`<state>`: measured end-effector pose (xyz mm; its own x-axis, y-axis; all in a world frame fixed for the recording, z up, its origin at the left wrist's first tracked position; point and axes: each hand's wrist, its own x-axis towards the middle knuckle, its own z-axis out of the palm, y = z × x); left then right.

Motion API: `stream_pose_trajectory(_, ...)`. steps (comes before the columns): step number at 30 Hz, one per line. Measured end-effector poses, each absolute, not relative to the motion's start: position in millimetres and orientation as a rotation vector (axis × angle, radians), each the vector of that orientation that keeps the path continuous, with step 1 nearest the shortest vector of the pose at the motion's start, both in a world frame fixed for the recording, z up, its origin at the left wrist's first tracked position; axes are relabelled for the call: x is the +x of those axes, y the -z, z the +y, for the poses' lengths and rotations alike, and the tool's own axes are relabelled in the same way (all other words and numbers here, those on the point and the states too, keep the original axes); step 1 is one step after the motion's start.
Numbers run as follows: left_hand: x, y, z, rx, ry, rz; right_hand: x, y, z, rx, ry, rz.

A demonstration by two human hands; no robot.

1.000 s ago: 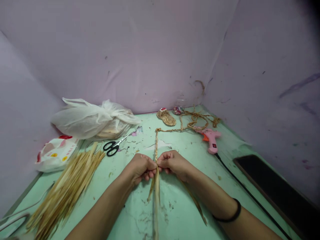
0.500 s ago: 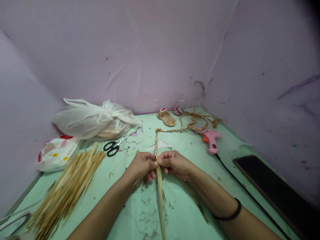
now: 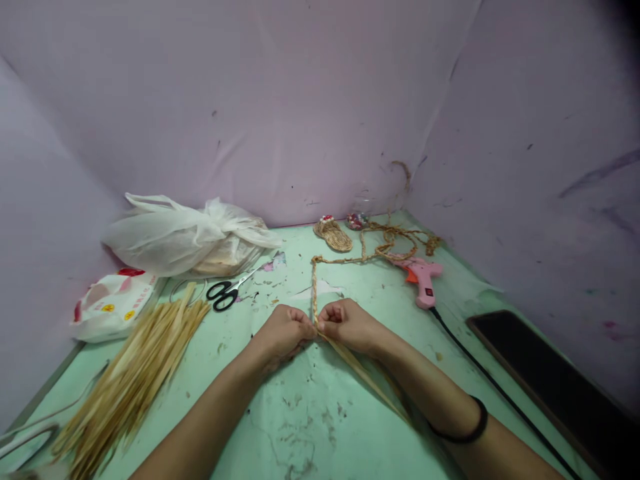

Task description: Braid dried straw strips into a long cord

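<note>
The fingers of the left hand (image 3: pixel 287 331) and the right hand (image 3: pixel 350 325) are pinching the near end of a straw braid (image 3: pixel 315 290) between them. A loose strip (image 3: pixel 370 379) is trailing from the pinch toward the right forearm. The braid is running away across the counter (image 3: pixel 370 443), then bending right toward coiled cord (image 3: pixel 400 241). Farther out, scissors (image 3: pixel 234 292) and straw strips (image 3: pixel 135 373) are lying left, a pink glue gun (image 3: pixel 427 275) right.
</note>
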<state>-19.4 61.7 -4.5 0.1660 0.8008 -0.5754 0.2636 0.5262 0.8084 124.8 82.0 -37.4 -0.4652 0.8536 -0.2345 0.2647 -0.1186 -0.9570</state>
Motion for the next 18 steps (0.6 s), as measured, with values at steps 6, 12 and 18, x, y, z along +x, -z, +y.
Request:
stream_pose_trajectory(6,-12.1,10.2,60.3,1.007,-0.571,1.519,121.9,28.2,77.0,-1.390,-1.250,-1.971)
stream_pose_trajectory(12,-4.2,18.2,56.5,0.987,-0.691,1.529,118.9,7.4,65.0,-1.719,-0.870,-2.007)
stream_pose_trajectory(18,0.2,12.9,53.8,0.843,-0.773,1.504,110.6,-3.6,50.6,-1.736,-0.876,-1.997)
